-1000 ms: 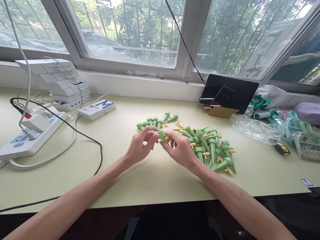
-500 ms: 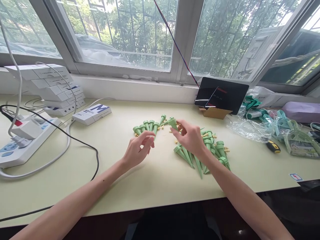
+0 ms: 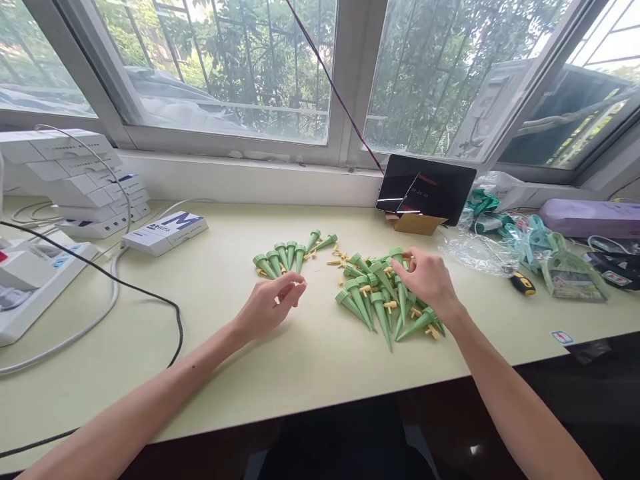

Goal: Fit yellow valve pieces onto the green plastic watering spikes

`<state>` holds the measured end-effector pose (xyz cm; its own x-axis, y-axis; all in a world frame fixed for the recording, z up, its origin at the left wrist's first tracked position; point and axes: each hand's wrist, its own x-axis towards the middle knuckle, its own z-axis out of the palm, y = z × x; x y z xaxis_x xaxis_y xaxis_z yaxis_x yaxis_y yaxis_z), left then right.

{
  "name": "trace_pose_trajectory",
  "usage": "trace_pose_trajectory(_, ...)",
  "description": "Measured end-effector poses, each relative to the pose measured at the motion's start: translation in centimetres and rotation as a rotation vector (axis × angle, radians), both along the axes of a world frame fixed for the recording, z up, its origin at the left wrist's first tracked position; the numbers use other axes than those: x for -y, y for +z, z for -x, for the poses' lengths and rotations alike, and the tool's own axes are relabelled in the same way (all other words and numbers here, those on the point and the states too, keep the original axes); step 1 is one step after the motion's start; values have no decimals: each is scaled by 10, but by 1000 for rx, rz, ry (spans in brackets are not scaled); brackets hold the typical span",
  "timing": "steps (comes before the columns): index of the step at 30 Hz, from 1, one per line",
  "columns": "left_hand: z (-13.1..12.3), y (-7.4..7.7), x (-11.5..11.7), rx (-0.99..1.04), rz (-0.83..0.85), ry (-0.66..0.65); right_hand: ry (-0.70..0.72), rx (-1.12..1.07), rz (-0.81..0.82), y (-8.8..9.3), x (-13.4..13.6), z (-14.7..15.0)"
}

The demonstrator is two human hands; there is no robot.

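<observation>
My right hand (image 3: 427, 277) is closed at the far right of a heap of green plant watering spikes (image 3: 357, 300). Its thumb and fingers grip the capped end of one green watering spike (image 3: 399, 273), whose tip points down toward the heap. Small yellow valves (image 3: 390, 305) lie among the spikes. My left hand (image 3: 270, 303) hovers over the table with its fingers curled into a pinch; whatever might be between them is hidden. Just beyond it lies a fanned row of spikes (image 3: 283, 257), and two more spikes (image 3: 320, 241) rest to the right of that row.
A tablet (image 3: 430, 190) leans on a cardboard stand at the back. Stacked white boxes (image 3: 85, 180), a single box (image 3: 165, 232) and a power strip (image 3: 45, 280) with cables are on the left. Clear plastic wrap (image 3: 480, 250), a screwdriver handle (image 3: 523, 283) and small dustpans lie right.
My right hand has let go of one spike beside the left row and moved right to the heap, where it grips another. The view has turned slightly right.
</observation>
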<state>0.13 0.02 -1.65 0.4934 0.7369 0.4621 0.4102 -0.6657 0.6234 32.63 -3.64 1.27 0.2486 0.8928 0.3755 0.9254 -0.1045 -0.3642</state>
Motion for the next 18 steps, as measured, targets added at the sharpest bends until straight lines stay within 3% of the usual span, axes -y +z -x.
trace_pose_trajectory(18, 1, 0, -2, -51, 8, -12, 30, 2, 62, -8, -11, 9)
